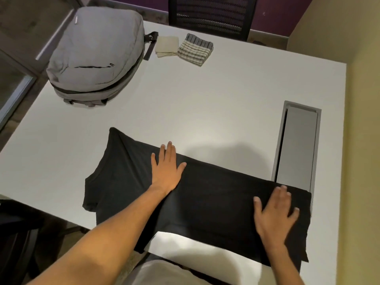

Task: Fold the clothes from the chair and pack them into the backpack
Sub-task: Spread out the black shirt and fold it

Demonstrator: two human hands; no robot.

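1. I'm mid-fold on the black T-shirt (pixel 205 194), which lies along the near edge of the table (pixel 205 103), its hem end hanging just over that edge.
2. My left hand (pixel 167 167) lies flat on the shirt's middle, fingers straight and a little spread, gripping nothing, only pressing.
3. My right hand (pixel 274 212) is flat too, fingers splayed on the hem end by the near right corner.
4. The shirt looks folded to a long strip already; next, I judge, the ends need bringing together, which calls for a pinch on the cloth.
5. The hem end overlaps the grey cable hatch (pixel 296 145) at the right edge, so folding leftward looks safer.
6. The middle of the table is open.
7. The grey backpack (pixel 96 52) sits at the far left corner, apparently zipped; a folded beige cloth (pixel 167 46) and a folded striped cloth (pixel 195 49) wait beside it.
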